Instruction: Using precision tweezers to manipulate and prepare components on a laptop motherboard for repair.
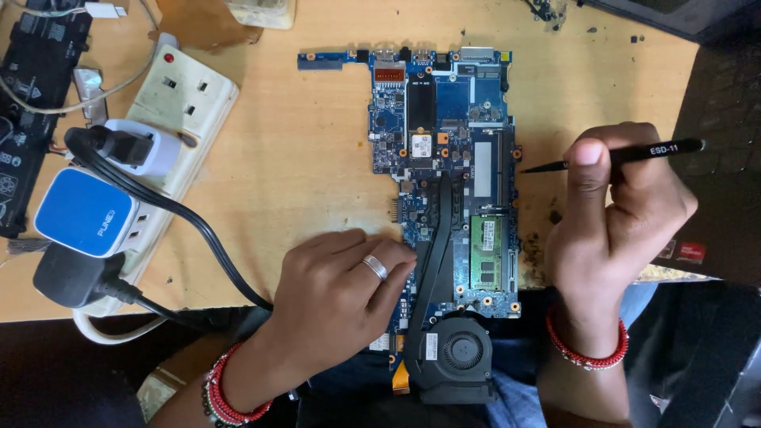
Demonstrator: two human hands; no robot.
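Holding a thin black pointed tool (pixel 614 156), the right hand (pixel 614 230) at centre right of the frame has its grip shut tight: thumb pressed on the shaft, fingers curled round it. The tool's tip points left, just short of the right edge of the blue circuit board (pixel 444 170) and not touching it as far as can be seen.

The left hand (pixel 341 289), lower centre, rests palm-down on the board's lower left part, fingers loosely bent and bearing on it; its grip encloses nothing. A ring sits on one finger, and red bead bracelets circle both wrists.

The board lies flat in the centre of the wooden bench (pixel 293 150), running from the upper centre to the near edge. It carries a black heat pipe (pixel 437 238) curving down to a round black fan (pixel 460 351), which overhangs the bench edge, and a green memory module (pixel 486 252) just right of the pipe.

The left hand hides the board's lower left corner. At left, a white power strip (pixel 186 99) holds several plugs; its lower end is covered by them.
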